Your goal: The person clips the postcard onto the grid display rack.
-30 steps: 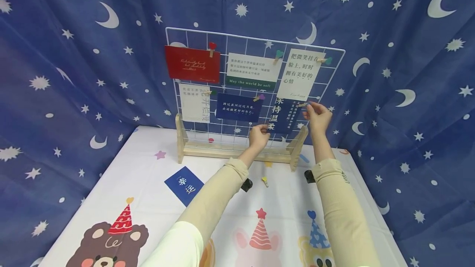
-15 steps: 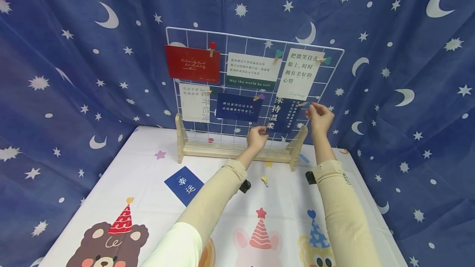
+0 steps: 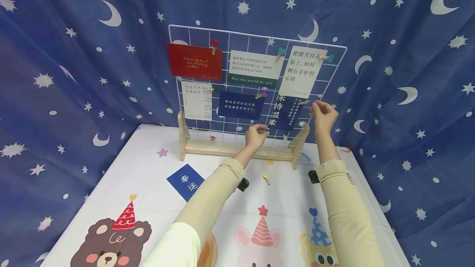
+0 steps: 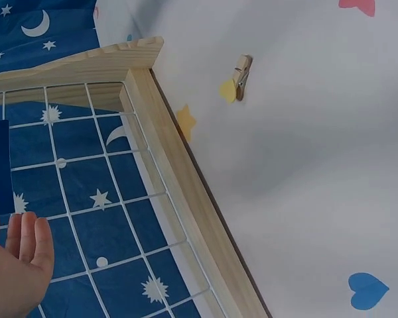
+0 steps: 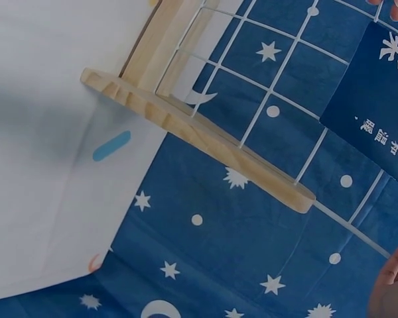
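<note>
A dark blue card with white characters hangs at the lower right of a white wire grid. On its right edge sits a wooden clip with a blue head. My right hand is just right of that clip, fingers loosely bent, with the clip's head uncovered. Beside the card's lower left corner is my left hand. In the left wrist view, the left hand's fingers extend near the card's bottom edge, the thumb partly cut off. Only part of the right hand shows in the right wrist view.
The grid stands in a wooden base and carries several other clipped cards, including a red card. A blue card and a yellow-headed clip lie on the patterned white tablecloth. A star-patterned curtain hangs behind.
My right hand has shifted right, leaving more of the blue-headed clip visible. My left hand has drawn slightly left from the card's corner. The card stays on the grid; the head view shifted slightly.
</note>
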`<state>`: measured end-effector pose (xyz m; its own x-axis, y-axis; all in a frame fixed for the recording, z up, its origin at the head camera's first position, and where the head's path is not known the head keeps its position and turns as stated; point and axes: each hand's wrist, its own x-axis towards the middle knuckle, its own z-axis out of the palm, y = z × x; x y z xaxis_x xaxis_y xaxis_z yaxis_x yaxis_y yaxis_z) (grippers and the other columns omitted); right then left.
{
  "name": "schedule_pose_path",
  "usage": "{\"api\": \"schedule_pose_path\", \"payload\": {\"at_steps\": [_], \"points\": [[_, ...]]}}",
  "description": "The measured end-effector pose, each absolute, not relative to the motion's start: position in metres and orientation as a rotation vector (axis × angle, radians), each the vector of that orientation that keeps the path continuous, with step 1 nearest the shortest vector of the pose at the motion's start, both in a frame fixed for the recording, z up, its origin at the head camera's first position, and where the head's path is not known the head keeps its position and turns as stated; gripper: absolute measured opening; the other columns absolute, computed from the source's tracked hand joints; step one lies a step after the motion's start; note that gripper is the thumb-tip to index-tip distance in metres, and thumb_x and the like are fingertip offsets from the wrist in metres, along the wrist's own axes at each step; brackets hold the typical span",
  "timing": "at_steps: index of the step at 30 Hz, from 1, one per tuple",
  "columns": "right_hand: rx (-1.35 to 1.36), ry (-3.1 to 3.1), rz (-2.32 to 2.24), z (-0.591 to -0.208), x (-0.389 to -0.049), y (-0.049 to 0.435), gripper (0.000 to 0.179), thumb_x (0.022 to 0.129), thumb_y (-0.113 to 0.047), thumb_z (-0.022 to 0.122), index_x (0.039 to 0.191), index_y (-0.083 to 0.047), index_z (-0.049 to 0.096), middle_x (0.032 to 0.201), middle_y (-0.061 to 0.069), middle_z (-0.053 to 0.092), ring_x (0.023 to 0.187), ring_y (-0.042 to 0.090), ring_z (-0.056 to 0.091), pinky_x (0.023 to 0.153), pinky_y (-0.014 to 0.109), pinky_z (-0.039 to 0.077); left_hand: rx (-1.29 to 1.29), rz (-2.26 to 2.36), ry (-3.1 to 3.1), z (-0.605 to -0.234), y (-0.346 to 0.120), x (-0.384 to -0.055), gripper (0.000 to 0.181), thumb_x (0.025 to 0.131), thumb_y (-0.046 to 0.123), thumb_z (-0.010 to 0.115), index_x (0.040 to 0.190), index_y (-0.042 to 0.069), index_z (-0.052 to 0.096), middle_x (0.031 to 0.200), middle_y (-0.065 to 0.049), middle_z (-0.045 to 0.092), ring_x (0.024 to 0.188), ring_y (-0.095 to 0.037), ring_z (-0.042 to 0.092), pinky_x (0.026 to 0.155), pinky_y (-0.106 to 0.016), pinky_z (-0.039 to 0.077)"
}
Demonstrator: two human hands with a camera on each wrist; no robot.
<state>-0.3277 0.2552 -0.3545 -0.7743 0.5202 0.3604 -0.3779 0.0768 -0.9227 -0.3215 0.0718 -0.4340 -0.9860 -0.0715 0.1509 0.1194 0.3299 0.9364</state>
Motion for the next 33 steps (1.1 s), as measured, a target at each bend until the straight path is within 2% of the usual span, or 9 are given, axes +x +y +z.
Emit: {"api": "schedule_pose_path", "payload": {"at_steps": [4, 9, 13, 16, 20, 23, 28, 30, 33], "points": [[-0.171, -1.722, 1.74, -0.357, -0.331, 0.258, 0.025, 0.088, -0.007, 0.064, 0.107, 0.009, 0.063, 0.074, -0.012, 0.063, 0.066, 0.001, 0.062, 0.063, 0.013, 0.053, -0.06, -1.744, -2.397, -0.428, 0.068, -0.32, 0.02, 0.082, 0.006, 0.069, 0.102, 0.002, 0.069, 0.095, -0.015, 0.071, 0.088, -0.026, 0.068, 0.073, -0.026, 0.054], [-0.196, -1.765, 1.711, -0.359, -0.33, 0.259, 0.026, 0.089, -0.009, 0.063, 0.108, 0.007, 0.064, 0.075, -0.016, 0.062, 0.067, -0.002, 0.062, 0.064, 0.01, 0.052, -0.068, -1.752, -2.393, -0.429, 0.062, -0.32, 0.02, 0.08, 0.01, 0.071, 0.1, 0.007, 0.071, 0.092, -0.01, 0.072, 0.086, -0.022, 0.068, 0.074, -0.029, 0.053], [-0.212, -1.77, 1.723, -0.363, -0.327, 0.261, 0.026, 0.089, -0.009, 0.063, 0.109, 0.007, 0.064, 0.074, -0.017, 0.062, 0.067, -0.002, 0.062, 0.065, 0.01, 0.053, -0.163, -1.697, -2.332, -0.479, 0.064, -0.362, 0.017, 0.079, 0.022, 0.074, 0.095, 0.015, 0.072, 0.081, 0.001, 0.072, 0.074, -0.011, 0.066, 0.065, -0.024, 0.051], [-0.21, -1.777, 1.732, -0.363, -0.321, 0.261, 0.026, 0.088, -0.007, 0.063, 0.108, 0.009, 0.063, 0.073, -0.016, 0.062, 0.066, -0.001, 0.063, 0.064, 0.01, 0.053, -0.208, -1.72, -2.312, -0.508, 0.06, -0.388, 0.019, 0.078, 0.029, 0.075, 0.094, 0.019, 0.072, 0.078, 0.004, 0.071, 0.07, -0.008, 0.065, 0.061, -0.022, 0.049], [-0.191, -1.782, 1.748, -0.356, -0.309, 0.256, 0.023, 0.088, -0.003, 0.062, 0.106, 0.011, 0.063, 0.072, -0.014, 0.062, 0.066, 0.001, 0.063, 0.061, 0.008, 0.051, -0.133, -1.758, -2.407, -0.471, 0.05, -0.356, 0.02, 0.081, 0.02, 0.073, 0.1, 0.011, 0.071, 0.09, -0.005, 0.073, 0.084, -0.017, 0.068, 0.076, -0.028, 0.054], [-0.179, -1.782, 1.75, -0.352, -0.302, 0.253, 0.02, 0.088, -0.001, 0.062, 0.103, 0.011, 0.063, 0.071, -0.014, 0.062, 0.066, 0.001, 0.064, 0.06, 0.008, 0.051, -0.139, -1.749, -2.416, -0.467, 0.045, -0.352, 0.019, 0.081, 0.016, 0.072, 0.1, 0.009, 0.071, 0.094, -0.007, 0.073, 0.086, -0.019, 0.068, 0.077, -0.029, 0.055], [-0.181, -1.795, 1.745, -0.352, -0.297, 0.252, 0.02, 0.087, -0.001, 0.063, 0.103, 0.011, 0.063, 0.069, -0.016, 0.062, 0.065, -0.001, 0.063, 0.062, 0.01, 0.052, -0.258, -1.61, -2.299, -0.528, 0.041, -0.399, 0.014, 0.079, 0.029, 0.074, 0.09, 0.02, 0.072, 0.08, 0.005, 0.072, 0.071, -0.007, 0.065, 0.062, -0.02, 0.049], [-0.179, -1.795, 1.752, -0.352, -0.296, 0.252, 0.021, 0.087, 0.0, 0.063, 0.103, 0.012, 0.062, 0.068, -0.017, 0.062, 0.065, -0.001, 0.062, 0.062, 0.01, 0.052, -0.254, -1.613, -2.323, -0.517, 0.035, -0.389, 0.015, 0.08, 0.028, 0.074, 0.091, 0.019, 0.072, 0.081, 0.004, 0.073, 0.073, -0.008, 0.066, 0.064, -0.021, 0.05], [-0.163, -1.802, 1.757, -0.355, -0.296, 0.253, 0.023, 0.087, 0.0, 0.063, 0.105, 0.014, 0.061, 0.068, -0.017, 0.062, 0.064, -0.002, 0.062, 0.061, 0.011, 0.053, -0.219, -1.611, -2.402, -0.47, 0.025, -0.347, 0.018, 0.083, 0.018, 0.07, 0.096, 0.006, 0.071, 0.088, -0.009, 0.073, 0.081, -0.019, 0.068, 0.069, -0.026, 0.052]]}}
